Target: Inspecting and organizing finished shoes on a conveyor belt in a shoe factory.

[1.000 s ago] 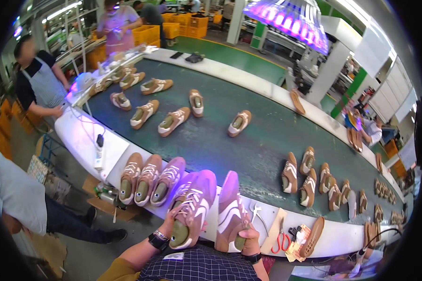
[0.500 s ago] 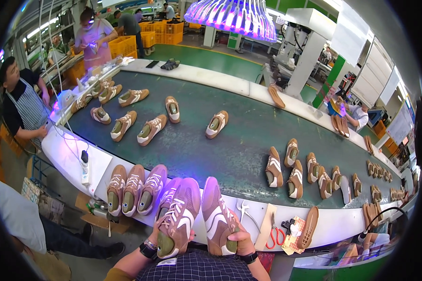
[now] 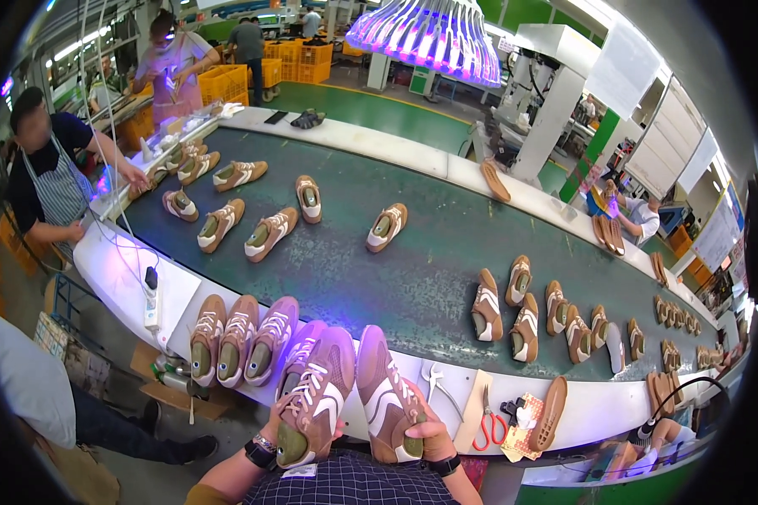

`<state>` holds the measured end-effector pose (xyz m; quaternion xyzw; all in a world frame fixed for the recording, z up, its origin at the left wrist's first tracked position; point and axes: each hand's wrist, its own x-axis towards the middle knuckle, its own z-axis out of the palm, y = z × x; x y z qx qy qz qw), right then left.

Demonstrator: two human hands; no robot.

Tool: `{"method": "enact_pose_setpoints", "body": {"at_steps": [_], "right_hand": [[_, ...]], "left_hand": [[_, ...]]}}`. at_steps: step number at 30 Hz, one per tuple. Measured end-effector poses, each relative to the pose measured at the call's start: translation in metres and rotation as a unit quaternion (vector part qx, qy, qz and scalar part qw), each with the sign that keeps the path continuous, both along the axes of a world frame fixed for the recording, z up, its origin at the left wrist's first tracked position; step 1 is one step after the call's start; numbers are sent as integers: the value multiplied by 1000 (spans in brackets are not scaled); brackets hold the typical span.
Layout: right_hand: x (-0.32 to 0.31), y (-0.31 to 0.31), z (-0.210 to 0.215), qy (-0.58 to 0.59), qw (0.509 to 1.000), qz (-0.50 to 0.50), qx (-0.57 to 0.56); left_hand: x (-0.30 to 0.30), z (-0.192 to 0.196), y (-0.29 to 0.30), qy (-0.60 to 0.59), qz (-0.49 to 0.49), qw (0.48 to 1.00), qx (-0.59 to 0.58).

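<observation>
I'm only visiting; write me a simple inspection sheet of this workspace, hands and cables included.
Surface: white ledge beside a dark green belt.
Job's things: first brown-and-white shoe and second shoe, both held; more shoes on ledge and belt.
Clutter: pliers, red-handled scissors and a brown sole on the ledge.
Hands: left hand grips the first shoe, right hand the second, near the heels.
Cables: black cable arching at right; white power strip at left.
Surroundings: overhead lamp, orange crates, a co-worker in a striped apron.

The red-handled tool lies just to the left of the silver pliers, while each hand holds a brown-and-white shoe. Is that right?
Not quite: the head view shows the red-handled tool to the right of the silver pliers. The left hand and right hand do each hold a brown-and-white shoe.
</observation>
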<state>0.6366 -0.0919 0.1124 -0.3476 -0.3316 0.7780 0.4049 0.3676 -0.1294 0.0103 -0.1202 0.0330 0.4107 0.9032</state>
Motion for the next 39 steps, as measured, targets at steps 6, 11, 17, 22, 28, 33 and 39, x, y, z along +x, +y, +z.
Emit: {"method": "enact_pose_setpoints", "body": {"at_steps": [6,11,17,22,28,33,39], "right_hand": [[-2,-1,1,8,1000,2,-11],[-3,4,-4,52,998,-2,-26],[-12,8,-4,16,1000,10,9],[-15,-4,-8,-6,991,-16,133],[-43,18,-60,82,981,-170,-40],[-55,7,-24,62,968,-170,-174],[-86,0,30,23,950,-123,-286]], "left_hand": [[3,15,-1,164,-35,984,65],[3,-2,2,64,-25,997,17],[-3,28,-4,92,29,991,94],[2,44,20,332,164,924,100],[8,2,18,352,162,921,47],[1,14,9,344,128,928,69],[-58,43,28,355,181,912,96]]}}
